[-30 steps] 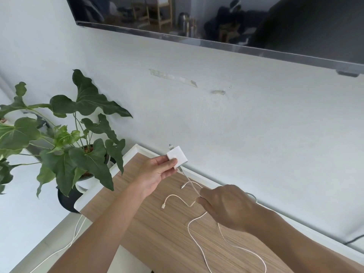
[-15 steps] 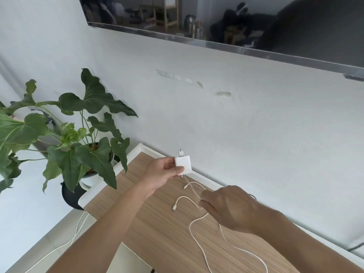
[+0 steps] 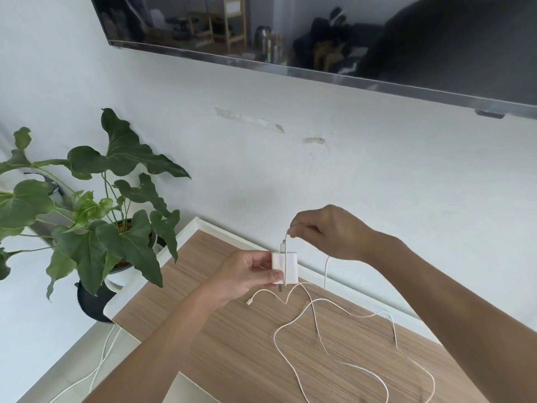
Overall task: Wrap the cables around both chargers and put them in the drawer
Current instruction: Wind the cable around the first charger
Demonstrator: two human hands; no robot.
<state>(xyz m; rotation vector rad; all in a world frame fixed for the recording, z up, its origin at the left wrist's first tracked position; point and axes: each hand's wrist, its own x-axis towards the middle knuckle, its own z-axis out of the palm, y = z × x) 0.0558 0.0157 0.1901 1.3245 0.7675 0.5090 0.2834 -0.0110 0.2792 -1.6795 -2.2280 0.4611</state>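
Observation:
My left hand [image 3: 247, 276] pinches a small white charger [image 3: 286, 266] above the back left part of the wooden cabinet top [image 3: 226, 356]. My right hand [image 3: 325, 232] is raised just above the charger and pinches its white cable [image 3: 286, 248], which runs down over the charger's front face. The rest of the cable [image 3: 316, 333] lies in loose loops on the wood, and a connector end [image 3: 249, 302] rests below my left hand. A second charger and the drawer are not visible.
A large potted plant [image 3: 96, 222] stands left of the cabinet. A television [image 3: 348, 39] hangs on the wall above. Another white cable [image 3: 98, 370] trails on the floor at the lower left. The cabinet has a white rim [image 3: 180, 239].
My right hand rose from the tabletop with the cable and brought it over the charger. My left hand turned the charger and drew it slightly nearer.

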